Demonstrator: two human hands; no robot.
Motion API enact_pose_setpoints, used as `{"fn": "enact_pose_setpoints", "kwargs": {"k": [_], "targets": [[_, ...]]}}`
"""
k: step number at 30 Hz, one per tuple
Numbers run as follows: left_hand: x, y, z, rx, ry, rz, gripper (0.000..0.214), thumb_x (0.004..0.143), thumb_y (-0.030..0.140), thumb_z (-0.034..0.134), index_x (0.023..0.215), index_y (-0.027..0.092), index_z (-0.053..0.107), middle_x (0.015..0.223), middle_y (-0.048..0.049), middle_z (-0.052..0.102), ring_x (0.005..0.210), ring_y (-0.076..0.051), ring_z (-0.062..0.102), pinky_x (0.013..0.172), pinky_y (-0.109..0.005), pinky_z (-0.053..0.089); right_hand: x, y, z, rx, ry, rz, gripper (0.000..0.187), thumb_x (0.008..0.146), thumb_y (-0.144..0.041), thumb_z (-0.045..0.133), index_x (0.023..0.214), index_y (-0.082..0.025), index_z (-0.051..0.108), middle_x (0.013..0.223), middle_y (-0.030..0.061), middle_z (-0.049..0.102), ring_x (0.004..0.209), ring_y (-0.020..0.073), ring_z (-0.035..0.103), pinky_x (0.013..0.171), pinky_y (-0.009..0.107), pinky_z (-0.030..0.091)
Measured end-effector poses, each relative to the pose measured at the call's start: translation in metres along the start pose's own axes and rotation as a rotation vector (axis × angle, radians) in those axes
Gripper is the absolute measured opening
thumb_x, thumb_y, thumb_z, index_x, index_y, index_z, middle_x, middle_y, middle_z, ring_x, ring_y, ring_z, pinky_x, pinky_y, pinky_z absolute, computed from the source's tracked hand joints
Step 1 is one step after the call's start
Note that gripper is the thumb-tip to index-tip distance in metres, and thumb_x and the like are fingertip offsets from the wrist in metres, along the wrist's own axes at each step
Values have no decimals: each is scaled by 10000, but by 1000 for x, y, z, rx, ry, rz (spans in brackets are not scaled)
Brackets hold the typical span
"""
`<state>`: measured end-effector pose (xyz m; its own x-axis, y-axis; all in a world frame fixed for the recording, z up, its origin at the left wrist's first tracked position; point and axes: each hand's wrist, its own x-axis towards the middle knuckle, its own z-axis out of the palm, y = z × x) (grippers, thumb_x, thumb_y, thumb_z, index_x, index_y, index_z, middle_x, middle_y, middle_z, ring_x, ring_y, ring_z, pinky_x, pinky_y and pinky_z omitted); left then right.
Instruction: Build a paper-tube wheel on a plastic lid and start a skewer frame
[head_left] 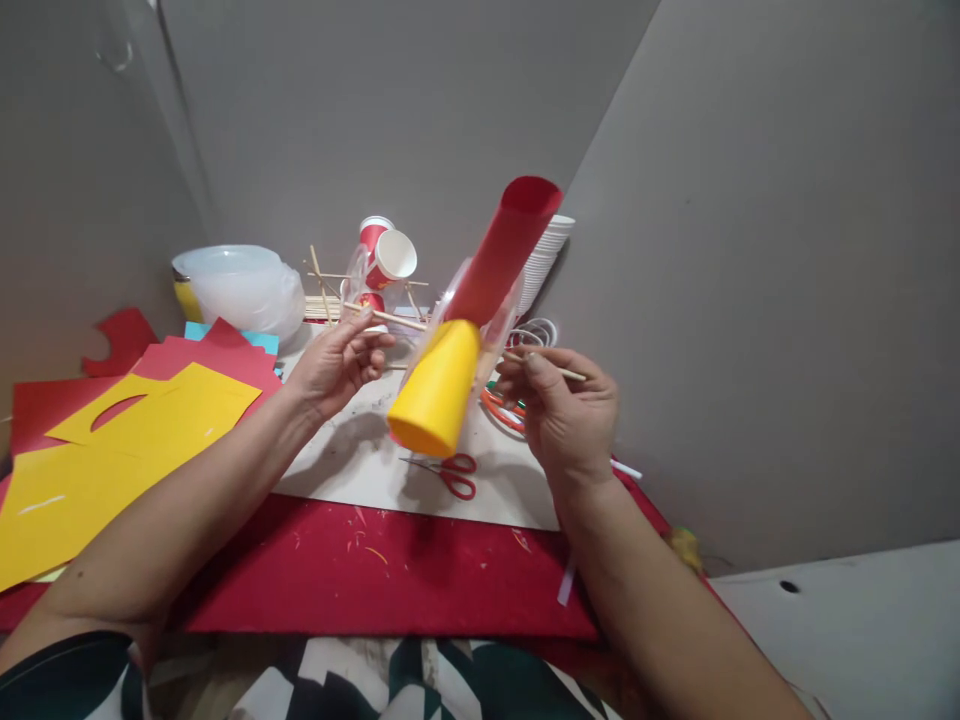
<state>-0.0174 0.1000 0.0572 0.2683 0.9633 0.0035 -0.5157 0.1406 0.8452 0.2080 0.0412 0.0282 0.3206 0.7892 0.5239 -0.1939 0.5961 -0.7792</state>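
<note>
My left hand (337, 362) and my right hand (564, 410) each pinch an end of a thin wooden skewer (559, 372) held level above the board. The skewer passes through a clear plastic bottle (496, 335) that carries a yellow paper cone (437, 390) at its near end and a rolled red paper tube (506, 248) at its far end. The bottle hangs tilted between my hands, with the yellow end toward me. Both hands have their fingers closed on the stick.
Red-handled scissors (454, 474) lie on the white board (360, 460) below. Yellow paper sheets (105, 460) and red sheets (360, 570) cover the left and front. Behind stand paper cups on sticks (386, 258), a white cup stack (547, 250) and a translucent container (240, 285).
</note>
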Motion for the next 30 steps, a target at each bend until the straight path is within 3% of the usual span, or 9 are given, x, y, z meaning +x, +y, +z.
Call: {"fn": "enact_pose_setpoints", "kwargs": {"k": [3, 6, 9, 11, 15, 21, 25, 30], "targets": [[5, 7, -4, 5, 110, 99, 151, 861, 308, 659, 917, 179, 603, 745, -13, 703, 484, -67, 579, 454, -163, 459, 9, 0, -2, 79, 74, 66, 254, 633, -406, 881, 734, -207, 761, 636, 9, 740, 471, 109, 656, 392, 173, 497], [9, 12, -9, 73, 137, 242, 214, 846, 325, 682, 997, 199, 597, 794, -4, 697, 532, -78, 605, 462, -175, 474, 13, 1, -3, 120, 99, 119, 303, 599, -440, 895, 701, -196, 747, 603, 1, 723, 441, 91, 628, 391, 166, 492], [8, 12, -9, 211, 72, 389, 317, 775, 386, 764, 1007, 205, 648, 881, -10, 699, 621, -78, 634, 502, -173, 494, 13, 2, -2, 136, 101, 144, 328, 591, -471, 893, 673, -196, 736, 586, -1, 711, 440, 87, 620, 393, 167, 491], [5, 9, -7, 319, -14, 415, 346, 756, 448, 777, 976, 194, 694, 881, -22, 704, 648, -80, 640, 529, -173, 503, 13, 2, -1, 135, 105, 152, 343, 584, -486, 894, 663, -195, 731, 591, 2, 713, 451, 87, 624, 403, 168, 498], [-1, 1, -5, 500, -159, 406, 341, 765, 491, 766, 881, 171, 738, 649, 2, 653, 497, -67, 545, 464, -189, 448, 14, 4, -3, 132, 115, 179, 361, 553, -491, 907, 648, -200, 715, 580, -8, 703, 434, 88, 609, 377, 172, 482], [0, 2, -6, 538, -103, 470, 295, 689, 433, 837, 746, 166, 725, 519, 38, 582, 414, -51, 460, 410, -193, 371, 21, 9, -13, 61, 39, 234, 356, 562, -485, 901, 711, -206, 737, 613, 1, 709, 464, 97, 614, 401, 188, 489], [2, 6, -6, 465, -55, 437, 364, 602, 455, 880, 704, 156, 701, 507, 29, 603, 396, -57, 469, 394, -193, 370, 23, 7, -17, -128, 23, 72, 252, 642, -409, 867, 769, -226, 749, 638, -12, 701, 489, 91, 589, 442, 205, 485], [4, 7, -10, 479, -48, 390, 334, 634, 441, 865, 705, 158, 701, 525, 12, 626, 397, -65, 482, 393, -197, 379, 20, -3, -21, -523, -62, -314, 59, 768, -290, 779, 812, -250, 773, 766, 16, 706, 665, 136, 618, 573, 270, 500]]}}
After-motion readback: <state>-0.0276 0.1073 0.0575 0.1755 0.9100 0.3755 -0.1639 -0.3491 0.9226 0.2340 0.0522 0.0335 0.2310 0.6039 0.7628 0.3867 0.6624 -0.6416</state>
